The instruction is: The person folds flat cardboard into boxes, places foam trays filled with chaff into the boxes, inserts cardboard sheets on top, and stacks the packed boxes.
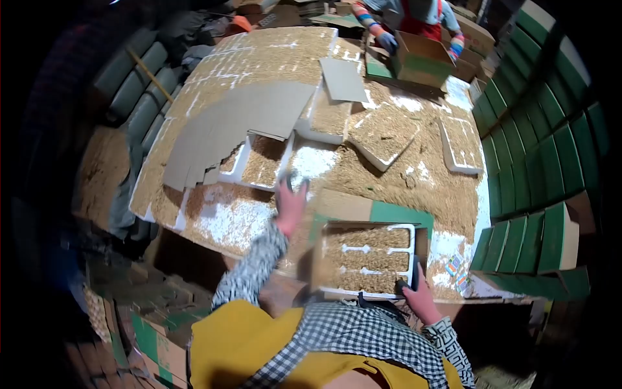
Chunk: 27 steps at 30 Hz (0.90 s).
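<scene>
In front of me an open cardboard box (pixel 422 243) holds a white foam tray (pixel 412 243) filled with light brown, grain-like loose material. My right hand (pixel 420 297) grips the tray's near right corner, with dark-tipped thumb and fingers on either side of its rim. My left hand (pixel 291 202) is over the table left of the box, its dark-tipped fingers apart and holding nothing. Just beyond it stands another filled foam tray (pixel 264 187), partly under a torn grey cardboard sheet (pixel 240 120).
More filled trays (pixel 463 146) and loose brown material cover the table (pixel 259 223). Across it, a person in striped sleeves handles a cardboard box (pixel 424 61). Green boxes (pixel 544 162) are stacked along the right. A small grey sheet (pixel 343 80) lies on a tray.
</scene>
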Available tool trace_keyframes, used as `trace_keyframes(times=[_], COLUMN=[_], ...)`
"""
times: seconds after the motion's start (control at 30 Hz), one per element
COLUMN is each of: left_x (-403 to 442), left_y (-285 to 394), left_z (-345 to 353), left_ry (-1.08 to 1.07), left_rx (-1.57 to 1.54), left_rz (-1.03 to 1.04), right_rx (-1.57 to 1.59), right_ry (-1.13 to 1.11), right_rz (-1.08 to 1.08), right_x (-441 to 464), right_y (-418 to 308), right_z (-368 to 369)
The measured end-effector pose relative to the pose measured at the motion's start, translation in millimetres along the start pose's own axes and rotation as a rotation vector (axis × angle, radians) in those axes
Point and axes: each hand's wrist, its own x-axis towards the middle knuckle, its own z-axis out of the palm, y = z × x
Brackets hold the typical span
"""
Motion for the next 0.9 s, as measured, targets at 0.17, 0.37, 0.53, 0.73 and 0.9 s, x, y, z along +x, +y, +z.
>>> trace_keyframes(times=[0.17,0.37,0.53,0.73,0.9], left_x=[196.4,237.6,176.2,108.9,52.2], left_y=[-28.0,-14.2,61.9,132.2,108.7], left_z=[15.6,7.7,-9.8,-21.6,-21.9], left_ry=[-0.187,0.000,-0.034,-0.184,-0.307], left_rx=[1.015,1.249,1.166,0.927,0.718], left_rz=[0.241,0.595,0.772,0.487,0.545], right_rx=[-0.282,-0.047,-0.267,-0.333,-0.664], right_ry=[0.276,0.621,0.748,0.681,0.527], right_rz=[-0.106,-0.367,0.544,0.673,0.388], right_x=[-2.7,-18.4,38.4,75.7,47.1], right_y=[-7.4,30.6,164.0,193.5,239.5], right_z=[33.0,-17.5,-99.8,-116.8,-128.6])
